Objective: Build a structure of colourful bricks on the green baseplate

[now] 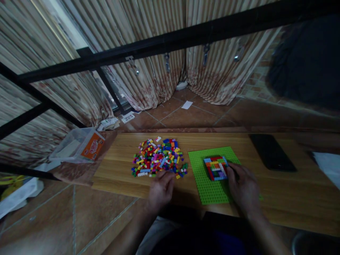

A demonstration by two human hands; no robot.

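A small build of multicoloured toy bricks (pixel 216 168) with a blocky rim sits on a green studded baseplate (pixel 204 193). My right hand (pixel 243 187) is closed at the right edge of this build, thumb and fingers against its side. To the left, a loose heap of small toy bricks (pixel 159 157) in many colours is spread on the wooden board. My left hand (pixel 161 189) rests at the heap's near edge with its fingers curled together. Whatever may be between those fingers is hidden.
A black phone-like slab (pixel 272 151) lies right of the baseplate on the wooden tabletop (pixel 114 166). Beyond the left end stands a clear plastic box (pixel 73 147) with an orange label. A dark metal bar (pixel 159 47) crosses in front of striped curtains. White paper (pixel 329 164) is at far right.
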